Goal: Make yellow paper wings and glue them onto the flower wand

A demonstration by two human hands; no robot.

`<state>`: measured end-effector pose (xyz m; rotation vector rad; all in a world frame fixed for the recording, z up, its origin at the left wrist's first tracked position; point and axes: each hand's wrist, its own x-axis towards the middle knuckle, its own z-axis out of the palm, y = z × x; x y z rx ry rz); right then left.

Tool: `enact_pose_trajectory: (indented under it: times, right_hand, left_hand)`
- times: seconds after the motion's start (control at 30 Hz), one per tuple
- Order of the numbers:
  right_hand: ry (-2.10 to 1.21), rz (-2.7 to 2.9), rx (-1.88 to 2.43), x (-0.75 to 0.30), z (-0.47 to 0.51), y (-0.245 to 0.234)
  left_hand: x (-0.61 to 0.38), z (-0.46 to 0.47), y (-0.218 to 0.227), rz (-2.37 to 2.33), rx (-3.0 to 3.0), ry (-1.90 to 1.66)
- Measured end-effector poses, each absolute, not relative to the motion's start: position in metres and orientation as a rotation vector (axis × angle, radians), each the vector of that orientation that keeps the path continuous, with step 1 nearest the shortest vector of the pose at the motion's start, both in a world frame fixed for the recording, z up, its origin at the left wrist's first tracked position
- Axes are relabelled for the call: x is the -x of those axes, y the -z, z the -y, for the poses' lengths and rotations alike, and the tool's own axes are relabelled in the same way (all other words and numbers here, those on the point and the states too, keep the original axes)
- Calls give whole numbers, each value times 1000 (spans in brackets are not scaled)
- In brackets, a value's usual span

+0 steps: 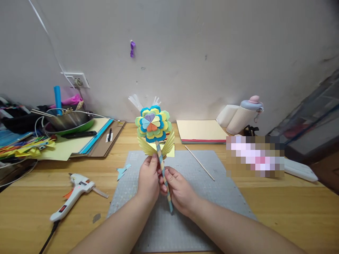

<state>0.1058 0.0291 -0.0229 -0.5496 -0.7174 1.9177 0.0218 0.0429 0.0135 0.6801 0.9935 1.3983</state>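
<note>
A paper flower (153, 124) with layered green, yellow, blue and orange petals stands upright on a blue-and-yellow striped stick (163, 172), with pleated yellow paper leaves (167, 144) under the bloom. My left hand (148, 179) pinches the stick just below the leaves. My right hand (179, 190) is closed around the stick lower down, its tip pointing down over the grey cutting mat (212, 190). Both hands hold the flower above the mat, in front of me.
A white glue gun (75, 193) lies on the wooden desk at the left, blue paper scraps (123, 171) beside the mat. A thin wooden skewer (199, 163) lies across the mat's right corner. Paper stack (200, 131), a bottle (251, 104), metal bowl (69, 120) and coloured papers sit behind.
</note>
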Motion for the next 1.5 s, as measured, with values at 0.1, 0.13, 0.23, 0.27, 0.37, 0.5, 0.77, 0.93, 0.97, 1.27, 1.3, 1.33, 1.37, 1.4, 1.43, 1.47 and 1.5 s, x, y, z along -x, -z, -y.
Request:
enact_pose_trajectory:
  times: [0.1,0.13,0.23,0.27,0.37,0.5,0.77,0.93,0.97,1.27,1.3,1.33,1.37,1.4,1.43,1.47,1.5]
  right_hand:
    - [-1913,714,545,-105,-28,23]
    - [-1913,713,544,-106,-27,23]
    - [-1916,709,538,-106,-26,23]
    - [-1918,708,536,-106,-25,23]
    - [-1920,710,533,-107,-25,22]
    - [-1922,709,536,-107,-25,22]
    - [-1930,681,546,-106,-25,24]
    - [-1941,661,541,-107,-25,25]
    - [-1941,658,541,-107,-25,25]
    - [-1936,651,534,-107,-25,27]
    - [-1936,652,533,-107,-25,27]
    - [-1935,652,532,-107,-25,28]
    - [-1934,652,531,-107,-25,28]
    - [-1934,652,529,-107,-25,28]
    - [-1934,652,526,-107,-25,27]
    - [-1934,652,521,-107,-25,27]
    - [-1934,651,516,-107,-25,27]
  left_hand:
    - [-21,-43,-13,-991,-695,-1357]
    - [-21,-43,-13,-986,-701,-1344]
    - [-20,-43,-11,-974,-721,-1317]
    - [-19,-43,-10,-971,-727,-1311]
    - [-18,-44,-9,-969,-737,-1304]
    - [-18,-43,-9,-967,-742,-1313]
    - [-17,-42,-10,-1025,-742,-1293]
    - [-16,-43,-9,-1048,-740,-1286]
    - [-16,-43,-9,-1049,-741,-1282]
    - [-16,-42,-8,-1031,-747,-1280]
    - [-16,-42,-7,-1028,-747,-1280]
    - [-16,-42,-7,-1026,-747,-1281]
    - [-16,-43,-7,-1024,-746,-1281]
    - [-16,-43,-7,-1022,-746,-1282]
    - [-16,-43,-6,-1020,-745,-1282]
    - [-16,-43,-6,-1018,-744,-1282]
    - [-16,-42,-6,-1016,-742,-1283]
